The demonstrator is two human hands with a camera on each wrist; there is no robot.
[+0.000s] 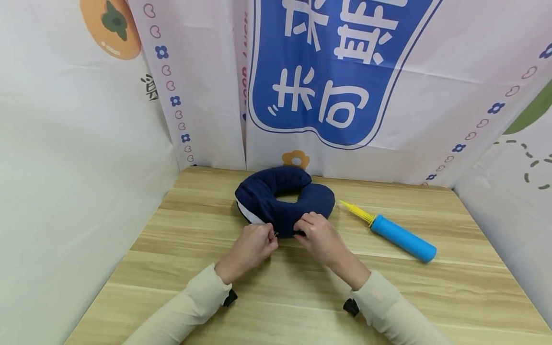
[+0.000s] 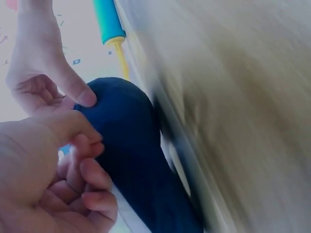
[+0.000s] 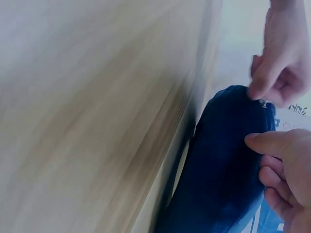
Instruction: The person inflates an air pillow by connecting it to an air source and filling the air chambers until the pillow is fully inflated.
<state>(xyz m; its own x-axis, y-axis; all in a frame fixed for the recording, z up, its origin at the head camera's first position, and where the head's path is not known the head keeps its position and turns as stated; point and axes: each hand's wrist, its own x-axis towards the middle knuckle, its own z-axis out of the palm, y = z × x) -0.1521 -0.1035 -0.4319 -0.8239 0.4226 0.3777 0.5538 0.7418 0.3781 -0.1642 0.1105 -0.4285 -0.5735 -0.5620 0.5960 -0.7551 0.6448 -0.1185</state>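
Observation:
A navy blue U-shaped neck pillow (image 1: 286,216) lies on the wooden table, its front edge toward me. White inner material (image 1: 249,213) shows through an unzipped gap along its left side. My left hand (image 1: 254,243) pinches at the seam, where a small metal zipper pull (image 3: 263,103) shows beside its fingertips. Just to the right, my right hand (image 1: 320,239) grips the pillow's front edge between thumb and curled fingers. The right wrist view has this thumb (image 3: 260,141) lying on the blue fabric. The left hand covers part of the zipper.
To the pillow's right lies a blue hand pump (image 1: 403,238) with a yellow nozzle (image 1: 355,211) pointing toward the pillow. Printed white cloth (image 1: 207,96) hangs behind the table (image 1: 181,215) and along its sides.

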